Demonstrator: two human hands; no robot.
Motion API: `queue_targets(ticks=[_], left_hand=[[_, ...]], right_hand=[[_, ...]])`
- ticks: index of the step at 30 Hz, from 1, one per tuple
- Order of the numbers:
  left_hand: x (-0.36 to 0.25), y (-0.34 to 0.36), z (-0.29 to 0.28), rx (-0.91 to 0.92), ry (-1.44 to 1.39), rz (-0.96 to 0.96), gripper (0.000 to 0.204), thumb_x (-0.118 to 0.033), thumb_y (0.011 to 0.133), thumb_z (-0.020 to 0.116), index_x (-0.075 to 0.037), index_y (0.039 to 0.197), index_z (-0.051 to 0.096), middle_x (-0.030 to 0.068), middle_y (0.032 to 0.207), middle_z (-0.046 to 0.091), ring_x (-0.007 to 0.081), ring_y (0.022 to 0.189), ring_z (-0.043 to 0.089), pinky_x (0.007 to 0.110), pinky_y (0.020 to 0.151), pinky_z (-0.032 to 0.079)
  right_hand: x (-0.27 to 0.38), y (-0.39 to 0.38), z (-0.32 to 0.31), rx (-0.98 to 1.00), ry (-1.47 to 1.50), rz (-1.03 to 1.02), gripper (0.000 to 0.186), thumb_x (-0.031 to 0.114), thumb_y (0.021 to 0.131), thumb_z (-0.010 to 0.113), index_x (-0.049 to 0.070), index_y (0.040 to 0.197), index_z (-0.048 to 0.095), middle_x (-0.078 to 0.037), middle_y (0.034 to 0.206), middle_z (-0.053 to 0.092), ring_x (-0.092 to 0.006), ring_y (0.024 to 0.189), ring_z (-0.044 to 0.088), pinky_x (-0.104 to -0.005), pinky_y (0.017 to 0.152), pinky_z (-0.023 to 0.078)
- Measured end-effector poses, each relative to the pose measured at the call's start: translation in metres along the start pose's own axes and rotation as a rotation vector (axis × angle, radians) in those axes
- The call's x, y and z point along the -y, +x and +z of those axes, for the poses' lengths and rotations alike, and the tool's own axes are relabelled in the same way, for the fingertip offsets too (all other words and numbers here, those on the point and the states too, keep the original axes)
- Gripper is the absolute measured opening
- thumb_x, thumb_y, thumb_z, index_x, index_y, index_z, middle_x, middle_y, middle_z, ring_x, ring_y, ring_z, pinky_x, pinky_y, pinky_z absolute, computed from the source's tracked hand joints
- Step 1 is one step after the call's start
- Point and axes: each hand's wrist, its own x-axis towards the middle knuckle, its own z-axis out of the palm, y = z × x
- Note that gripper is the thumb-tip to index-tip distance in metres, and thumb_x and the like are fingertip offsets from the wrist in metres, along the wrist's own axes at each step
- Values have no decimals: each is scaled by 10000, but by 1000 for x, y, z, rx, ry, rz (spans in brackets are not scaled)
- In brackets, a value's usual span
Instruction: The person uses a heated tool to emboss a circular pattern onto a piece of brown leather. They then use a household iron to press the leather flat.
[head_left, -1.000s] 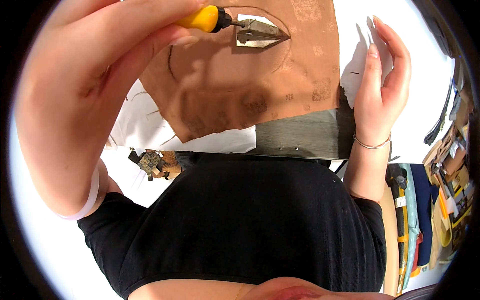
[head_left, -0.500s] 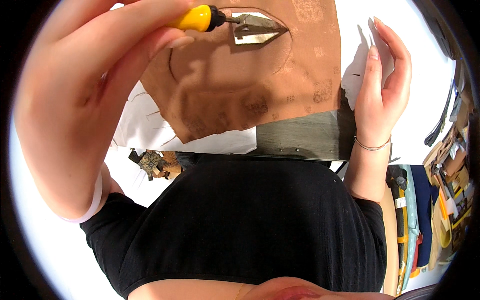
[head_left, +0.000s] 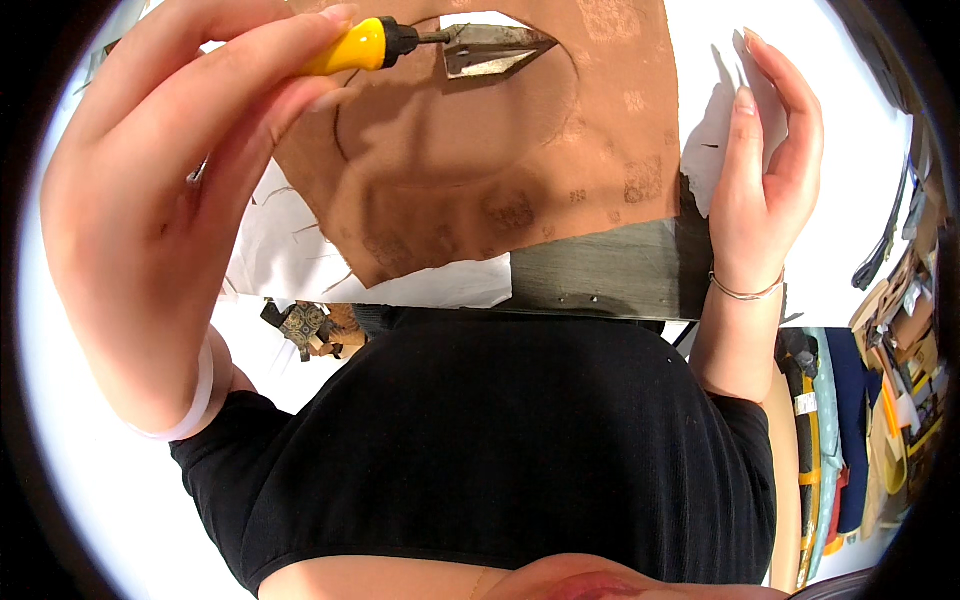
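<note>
My left hand (head_left: 200, 130) is closed round the yellow handle (head_left: 350, 48) of a hand tool, gripped between thumb and fingers. A dark collar and thin shaft lead to its pointed, spade-shaped metal head (head_left: 500, 48), shiny in places. That head is over a brown patterned cloth (head_left: 600, 170), inside a large curved outline on it; whether the metal touches the cloth I cannot tell. My right hand (head_left: 770, 150) holds nothing, its thumb and fingers stretched out and apart, beside the cloth's right edge over a white surface.
White paper (head_left: 450, 283) shows under the cloth, near a dark grey board (head_left: 610, 265) at the table's front edge. Patterned scraps (head_left: 305, 325) lie below on the left. Fabric rolls (head_left: 825, 430) and piled materials (head_left: 905, 350) stand at the right, with a dark cable (head_left: 880, 255) nearby.
My left hand and the tool have shifted to the left, the metal head sliding left across the outlined area. My right hand and the cloth stay almost where they were.
</note>
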Motion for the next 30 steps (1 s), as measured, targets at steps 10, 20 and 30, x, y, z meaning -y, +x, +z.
queue_targets(ticks=[10,20,30], left_hand=[[14,16,5,36,-64,33,256,62,924,725,30,1172,779,131,1132,717,231,1064,710,283,924,567],[18,23,4,86,-51,111,277,53,937,711,25,1206,772,136,1159,717,234,1081,716,295,930,585],[21,28,6,96,-94,152,295,100,927,680,56,1211,750,156,1180,708,255,1095,714,294,950,588]], right_hand=[[-1,0,-1,2,4,3,365,7,1079,556,-20,1441,588,-173,1456,652,-277,1385,608,-399,1192,452],[0,1,0,-4,24,13,365,-10,1074,552,-31,1436,588,-176,1450,653,-272,1377,612,-395,1188,455],[-2,0,-1,5,27,10,359,1,1082,549,-26,1438,589,-173,1450,653,-267,1373,615,-391,1187,460]])
